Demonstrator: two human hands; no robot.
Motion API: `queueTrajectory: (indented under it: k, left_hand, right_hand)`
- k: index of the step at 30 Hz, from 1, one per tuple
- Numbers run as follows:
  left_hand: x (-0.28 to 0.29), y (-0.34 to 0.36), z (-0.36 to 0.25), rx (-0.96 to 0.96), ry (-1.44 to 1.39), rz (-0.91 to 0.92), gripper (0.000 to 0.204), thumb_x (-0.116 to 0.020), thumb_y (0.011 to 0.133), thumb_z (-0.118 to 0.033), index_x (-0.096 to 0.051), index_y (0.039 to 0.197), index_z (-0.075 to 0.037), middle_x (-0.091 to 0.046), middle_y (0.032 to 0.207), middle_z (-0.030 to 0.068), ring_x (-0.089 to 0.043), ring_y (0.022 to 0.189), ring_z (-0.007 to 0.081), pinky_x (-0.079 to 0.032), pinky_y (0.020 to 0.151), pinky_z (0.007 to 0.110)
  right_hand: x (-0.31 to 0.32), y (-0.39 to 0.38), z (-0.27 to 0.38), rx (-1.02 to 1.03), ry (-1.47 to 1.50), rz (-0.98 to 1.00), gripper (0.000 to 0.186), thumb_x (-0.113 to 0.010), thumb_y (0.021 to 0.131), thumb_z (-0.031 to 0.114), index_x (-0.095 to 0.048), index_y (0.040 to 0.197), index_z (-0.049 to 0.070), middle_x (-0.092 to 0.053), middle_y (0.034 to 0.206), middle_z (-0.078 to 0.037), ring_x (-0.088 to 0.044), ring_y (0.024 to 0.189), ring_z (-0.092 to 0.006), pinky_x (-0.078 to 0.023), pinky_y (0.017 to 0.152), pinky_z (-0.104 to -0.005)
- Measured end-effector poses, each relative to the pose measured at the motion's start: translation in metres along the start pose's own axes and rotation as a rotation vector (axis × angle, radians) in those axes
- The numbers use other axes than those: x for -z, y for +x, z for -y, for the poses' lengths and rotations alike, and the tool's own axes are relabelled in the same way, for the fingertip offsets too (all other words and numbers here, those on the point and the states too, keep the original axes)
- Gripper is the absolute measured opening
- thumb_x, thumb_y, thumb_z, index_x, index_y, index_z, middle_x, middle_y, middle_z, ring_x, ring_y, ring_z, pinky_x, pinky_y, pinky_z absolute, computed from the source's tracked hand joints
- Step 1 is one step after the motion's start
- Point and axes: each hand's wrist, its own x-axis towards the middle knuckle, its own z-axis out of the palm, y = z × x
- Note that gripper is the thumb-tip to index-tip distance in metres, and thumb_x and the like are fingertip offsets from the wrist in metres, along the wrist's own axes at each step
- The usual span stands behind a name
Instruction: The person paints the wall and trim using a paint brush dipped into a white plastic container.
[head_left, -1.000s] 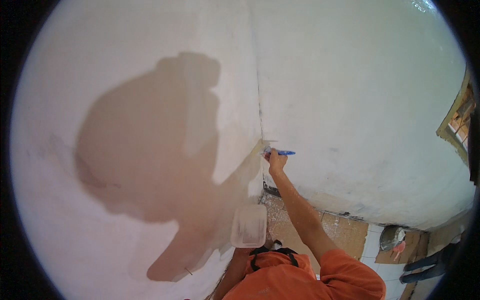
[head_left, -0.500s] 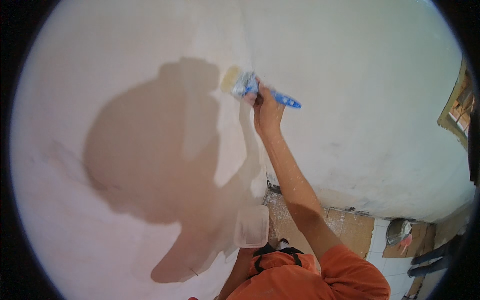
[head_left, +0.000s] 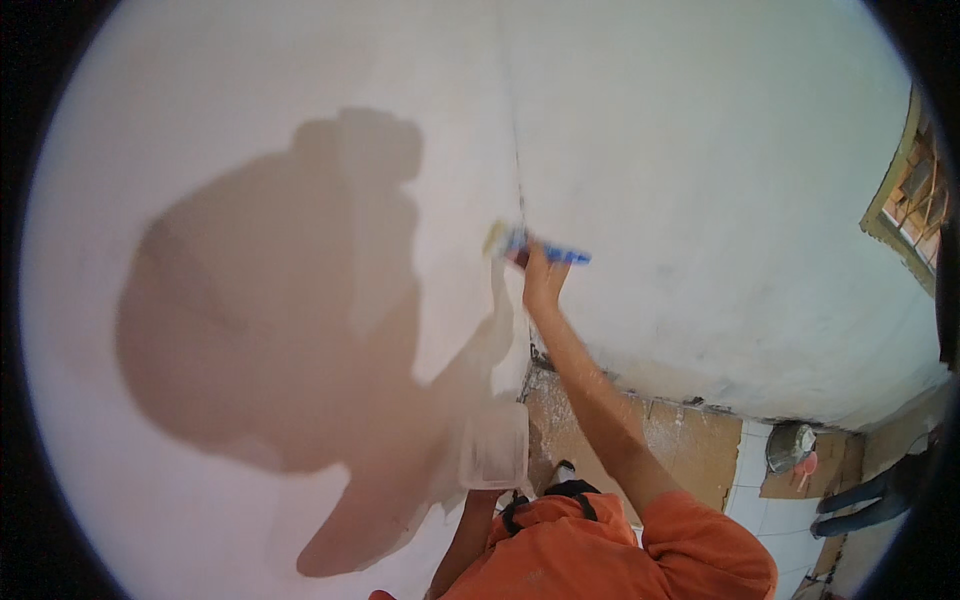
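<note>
My right hand [head_left: 543, 268] grips a blue-handled paintbrush [head_left: 565, 254]. Its pale bristles are at the white left wall [head_left: 250, 80], just left of the corner where it meets the right wall [head_left: 720, 180]; the brush is slightly blurred. Lower down, beside the left wall, my left hand [head_left: 484, 493] holds a translucent rectangular tub [head_left: 492, 442] from beneath, its fingers mostly hidden. A large shadow of my head and arms falls on the left wall.
Cardboard [head_left: 688, 455] covers part of the white tiled floor [head_left: 775, 515] below. A metal bucket [head_left: 783, 450] with a pink object [head_left: 805, 470] stands by the right wall's foot. Dark-clad legs [head_left: 865, 500] show at the lower right, and an opening [head_left: 910, 200] with grille bars at the right edge.
The brush in my right hand first rose along the corner and swung left onto the left wall, then moved down again. The tub stays low in my left hand.
</note>
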Motion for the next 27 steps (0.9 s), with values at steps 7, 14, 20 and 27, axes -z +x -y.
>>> queueTrajectory:
  k: [7, 14, 20, 27]
  left_hand:
    - [-0.035, 0.01, -0.007, 0.028, -0.03, -0.031, 0.062, -0.048, 0.093, -0.053, -0.048, 0.133, -0.006, -0.059, 0.116, 0.0145, -0.06, 0.1, 0.0281, -0.054, 0.083, 0.042]
    - [-0.083, 0.02, -0.001, 0.036, -0.02, -0.042, 0.062, -0.048, 0.093, -0.054, -0.048, 0.133, -0.006, -0.059, 0.116, 0.0147, -0.061, 0.1, 0.0281, -0.054, 0.082, 0.041]
    - [-0.077, 0.024, 0.004, 0.046, -0.022, -0.052, 0.063, -0.048, 0.093, -0.054, -0.048, 0.133, -0.006, -0.059, 0.116, 0.0148, -0.061, 0.1, 0.0282, -0.055, 0.082, 0.041]
    - [-0.068, 0.033, 0.008, 0.058, -0.031, -0.018, 0.063, -0.048, 0.092, -0.055, -0.048, 0.133, -0.006, -0.059, 0.116, 0.015, -0.061, 0.1, 0.0283, -0.055, 0.082, 0.041]
  right_hand:
    - [-0.083, 0.104, 0.108, -0.194, 0.541, 0.093, 0.028, -0.052, 0.096, 0.01, -0.058, 0.113, -0.011, -0.062, 0.101, -0.012, -0.06, 0.085, -0.0182, -0.054, 0.075, -0.0304]
    - [0.083, 0.056, -0.017, -0.326, 0.197, -0.313, 0.02, -0.058, 0.088, 0.004, -0.055, 0.107, -0.002, -0.062, 0.091, -0.009, -0.061, 0.071, -0.0169, -0.054, 0.06, -0.0304]
    - [0.1, 0.061, -0.032, -0.318, -0.001, -0.33, 0.02, -0.063, 0.085, 0.005, -0.057, 0.101, -0.007, -0.064, 0.091, -0.012, -0.065, 0.071, -0.0219, -0.059, 0.061, -0.0345]
    - [-0.027, 0.143, 0.144, -0.074, 0.344, -0.042, 0.018, -0.059, 0.09, 0.007, -0.061, 0.099, -0.008, -0.064, 0.094, -0.012, -0.063, 0.071, -0.0181, -0.057, 0.065, -0.0326]
